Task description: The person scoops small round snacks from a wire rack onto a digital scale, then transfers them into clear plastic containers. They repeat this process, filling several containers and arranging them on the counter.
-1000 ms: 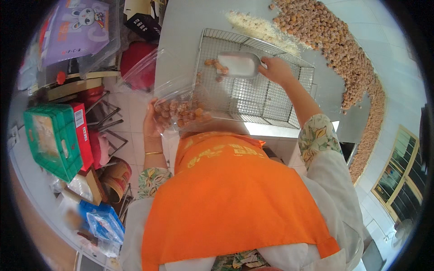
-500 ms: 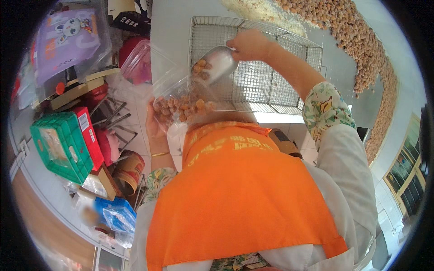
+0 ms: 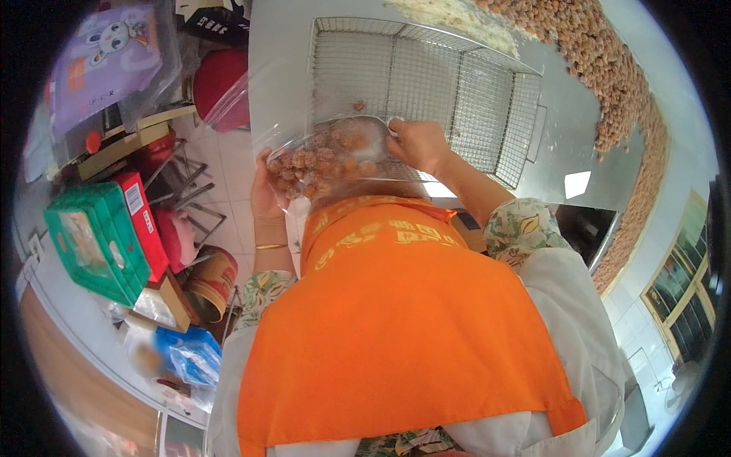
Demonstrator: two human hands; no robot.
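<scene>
My left hand (image 3: 268,190) is closed on the side of a clear plastic bag (image 3: 287,146), its fingers partly hidden by the bag. Several round brown sugar-coated balls (image 3: 311,164) are gathered inside it. My right hand (image 3: 420,145) grips the handle of a metal scoop (image 3: 373,135). The scoop's front end is in the bag's mouth, tilted toward the left, and clear film covers part of it. Behind both hands lies a rectangular wire basket (image 3: 426,68), with one small brown piece (image 3: 359,105) at its near left.
On the metal table (image 3: 282,61), a long spread of brown balls (image 3: 609,84) runs along the right, beside pale crumbs (image 3: 464,19). At the left are a green crate (image 3: 95,244), a red box (image 3: 145,221), a round tub (image 3: 211,282), folding stools and a purple bag (image 3: 106,61).
My right hand has come down and nearer with the scoop, whose front end is now inside the bag. The balls from the scoop have joined those in the bag.
</scene>
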